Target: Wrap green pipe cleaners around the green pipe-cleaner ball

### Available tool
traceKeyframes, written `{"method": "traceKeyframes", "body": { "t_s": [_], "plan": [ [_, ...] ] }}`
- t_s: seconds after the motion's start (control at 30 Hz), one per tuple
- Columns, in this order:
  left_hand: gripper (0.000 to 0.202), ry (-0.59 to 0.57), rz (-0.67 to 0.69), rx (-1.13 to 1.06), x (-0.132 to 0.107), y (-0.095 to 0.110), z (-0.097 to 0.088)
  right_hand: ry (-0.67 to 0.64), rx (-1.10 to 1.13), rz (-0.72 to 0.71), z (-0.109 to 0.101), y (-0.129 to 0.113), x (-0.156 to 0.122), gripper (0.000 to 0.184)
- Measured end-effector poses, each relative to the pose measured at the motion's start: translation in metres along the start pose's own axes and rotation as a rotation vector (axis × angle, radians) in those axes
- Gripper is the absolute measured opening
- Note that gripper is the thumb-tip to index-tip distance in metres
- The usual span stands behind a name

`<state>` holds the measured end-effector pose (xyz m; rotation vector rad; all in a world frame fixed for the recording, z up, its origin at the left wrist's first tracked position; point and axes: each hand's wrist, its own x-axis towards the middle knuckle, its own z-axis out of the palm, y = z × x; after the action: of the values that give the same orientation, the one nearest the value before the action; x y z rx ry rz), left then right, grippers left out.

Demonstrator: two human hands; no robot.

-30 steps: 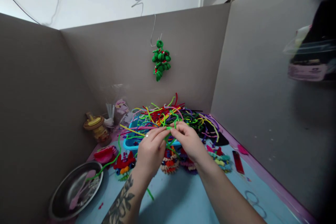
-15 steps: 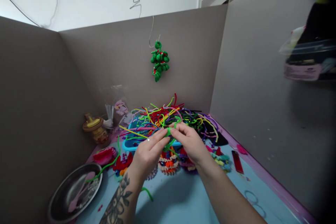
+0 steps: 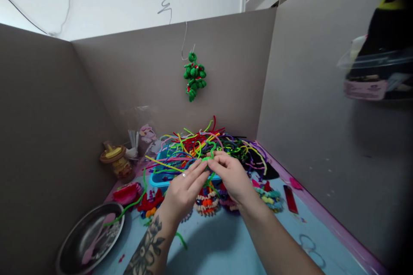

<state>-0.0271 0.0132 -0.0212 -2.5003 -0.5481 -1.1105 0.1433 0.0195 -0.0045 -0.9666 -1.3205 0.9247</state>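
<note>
Both of my hands meet above the table, fingertips together on a green pipe cleaner [image 3: 208, 160]. My left hand [image 3: 184, 191], with a ring and a tattooed forearm, pinches it from the left. My right hand [image 3: 230, 176] pinches it from the right. One long end of the green strand trails down and left toward the metal bowl. Just behind my hands a blue tray [image 3: 158, 178] holds a heap of pipe cleaners [image 3: 209, 142] in many colours. Several coiled pipe-cleaner figures [image 3: 206, 202] lie on the table below my hands.
Grey cardboard walls [image 3: 48, 116] close in the left, back and right. A green coiled ornament [image 3: 193, 76] hangs on a wire on the back wall. A metal bowl [image 3: 90, 236] sits at front left, a small yellow-topped jar [image 3: 114, 161] behind it, a red lighter [image 3: 290, 198] at right.
My hands stay together on the green strand, with small shifts of the fingers working it. The view has tilted slightly, so things sit a little lower-left in the frame.
</note>
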Motion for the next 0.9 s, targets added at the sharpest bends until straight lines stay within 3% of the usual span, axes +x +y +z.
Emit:
{"method": "traceKeyframes", "body": {
  "t_s": [0.13,0.23,0.33,0.43,0.5,0.7,0.9],
  "plan": [
    [0.045,0.080,-0.117,-0.089,0.003,0.003,0.003,0.111,-0.029,-0.022,0.001,0.005,0.001,0.029],
    [0.040,0.199,-0.406,-0.180,0.011,0.009,0.001,0.098,-0.117,-0.094,-0.003,0.005,0.001,0.027],
    [0.046,0.132,-0.651,-0.320,0.018,0.013,-0.001,0.008,-0.220,-0.192,-0.007,-0.001,0.000,0.025],
    [0.057,-0.018,-0.716,-0.543,0.018,0.011,0.000,-0.106,-0.274,-0.264,-0.010,-0.007,-0.003,0.021],
    [0.055,-0.057,-0.740,-0.599,0.016,0.009,0.000,-0.163,-0.290,-0.291,-0.011,-0.009,-0.004,0.018],
    [0.045,-0.065,-0.766,-0.732,0.014,0.005,-0.009,-0.298,-0.292,-0.296,-0.018,-0.009,-0.002,0.020],
    [0.039,-0.055,-0.952,-1.076,0.016,0.004,-0.010,-0.370,-0.205,-0.214,-0.025,-0.007,0.000,0.025]
  ]
}}
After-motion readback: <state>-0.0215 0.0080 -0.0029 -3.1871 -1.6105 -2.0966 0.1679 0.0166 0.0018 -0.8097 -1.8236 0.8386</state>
